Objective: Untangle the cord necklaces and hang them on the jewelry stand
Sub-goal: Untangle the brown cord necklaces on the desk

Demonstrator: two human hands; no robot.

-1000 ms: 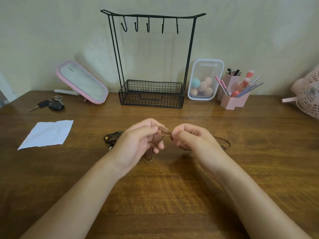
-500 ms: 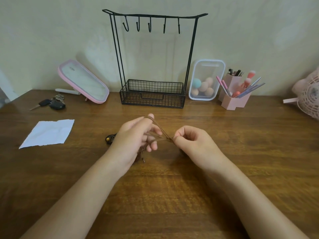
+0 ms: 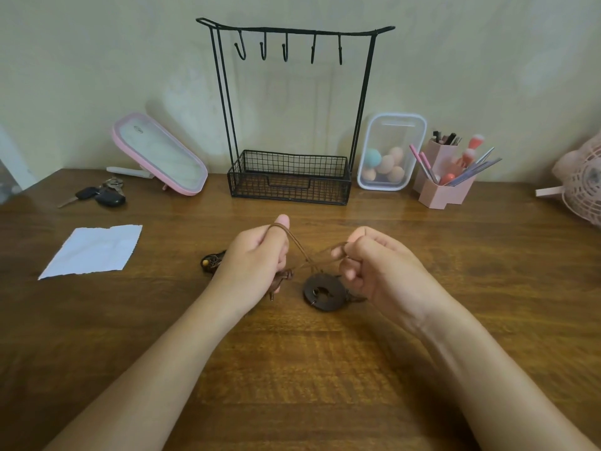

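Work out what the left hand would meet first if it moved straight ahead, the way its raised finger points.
Probably the wire basket at the foot of the jewelry stand: the left hand points at it, with only table between. Depth is hard to judge.

Jewelry stand (image 3: 289, 188) at table (image 3: 292, 369) rear (mirror (image 3: 159, 154) left, organizer (image 3: 444, 193) right)

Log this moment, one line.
phase: untangling; left hand: cord looped over finger; right hand: pinching cord; round pendant: between hands; jewelry stand: hooks bare
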